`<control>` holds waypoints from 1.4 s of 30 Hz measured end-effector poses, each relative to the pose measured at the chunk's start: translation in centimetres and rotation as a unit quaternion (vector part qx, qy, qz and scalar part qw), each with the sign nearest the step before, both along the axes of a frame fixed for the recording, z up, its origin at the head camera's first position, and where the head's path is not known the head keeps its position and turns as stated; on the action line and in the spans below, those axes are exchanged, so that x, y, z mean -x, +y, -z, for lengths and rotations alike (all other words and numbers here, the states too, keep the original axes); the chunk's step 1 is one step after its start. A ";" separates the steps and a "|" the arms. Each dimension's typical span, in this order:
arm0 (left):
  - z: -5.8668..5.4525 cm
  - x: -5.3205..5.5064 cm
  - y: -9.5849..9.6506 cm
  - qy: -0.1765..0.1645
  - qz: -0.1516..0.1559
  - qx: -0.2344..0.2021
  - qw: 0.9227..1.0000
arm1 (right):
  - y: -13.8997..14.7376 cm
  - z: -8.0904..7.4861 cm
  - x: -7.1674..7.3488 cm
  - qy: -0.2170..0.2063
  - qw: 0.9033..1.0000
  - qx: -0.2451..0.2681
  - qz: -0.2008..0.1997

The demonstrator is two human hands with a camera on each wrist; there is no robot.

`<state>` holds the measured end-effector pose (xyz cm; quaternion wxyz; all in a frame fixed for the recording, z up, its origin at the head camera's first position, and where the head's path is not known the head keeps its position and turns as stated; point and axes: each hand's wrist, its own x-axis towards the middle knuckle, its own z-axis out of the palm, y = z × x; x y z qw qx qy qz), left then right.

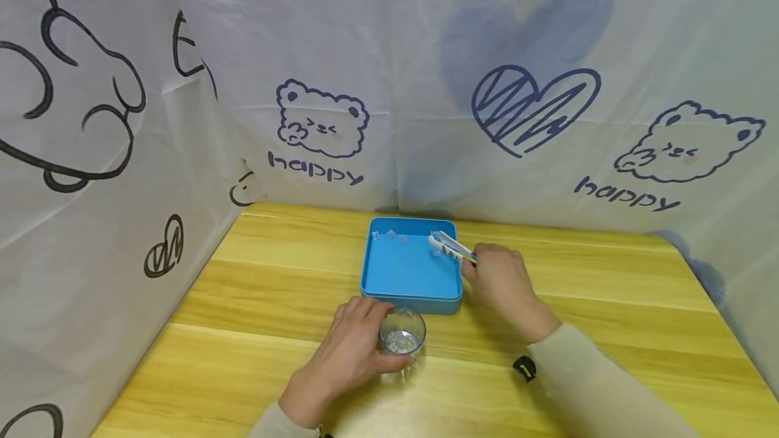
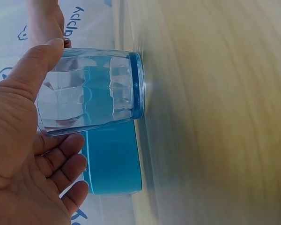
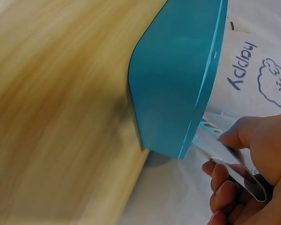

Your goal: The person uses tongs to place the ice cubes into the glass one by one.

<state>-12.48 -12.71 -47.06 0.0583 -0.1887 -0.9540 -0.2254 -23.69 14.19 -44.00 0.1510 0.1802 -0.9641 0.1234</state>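
Observation:
My left hand (image 1: 349, 347) holds a clear drinking glass (image 2: 70, 93) with thumb and fingers on opposite sides. The glass stands upright on the table, with clear pieces (image 1: 402, 342) in its bottom. My right hand (image 1: 500, 282) pinches a pair of metal tongs (image 1: 452, 247), thumb on one arm and fingers on the other. The tong tips reach over the right side of a shallow blue box (image 1: 408, 279), close by a small clear cube (image 1: 436, 253). Several more clear cubes (image 1: 391, 234) lie along the box's back left. The box's wall hides the tips in the right wrist view.
The blue box sits just beyond the glass on a wood-grain table (image 1: 274, 269). White cloth (image 1: 420, 86) printed with bears and hearts hangs behind and to the sides. A small black object (image 1: 525, 368) shows beside the right sleeve.

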 end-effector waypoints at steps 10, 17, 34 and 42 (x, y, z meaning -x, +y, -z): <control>0.4 0.0 0.1 -0.001 -0.003 -0.014 1.000 | -1.7 -0.4 -0.4 -0.026 0.998 -0.051 0.040; 0.4 0.1 0.1 -0.008 -0.005 -0.015 1.000 | -2.8 -0.8 -0.4 -0.067 0.992 -0.085 0.061; 0.4 0.0 0.0 -0.016 -0.007 -0.013 1.000 | -3.8 0.4 -0.9 0.007 0.991 -0.119 0.061; 0.3 -0.1 0.0 -0.015 -0.007 -0.013 1.000 | -4.0 0.7 -1.0 0.013 0.993 -0.108 0.051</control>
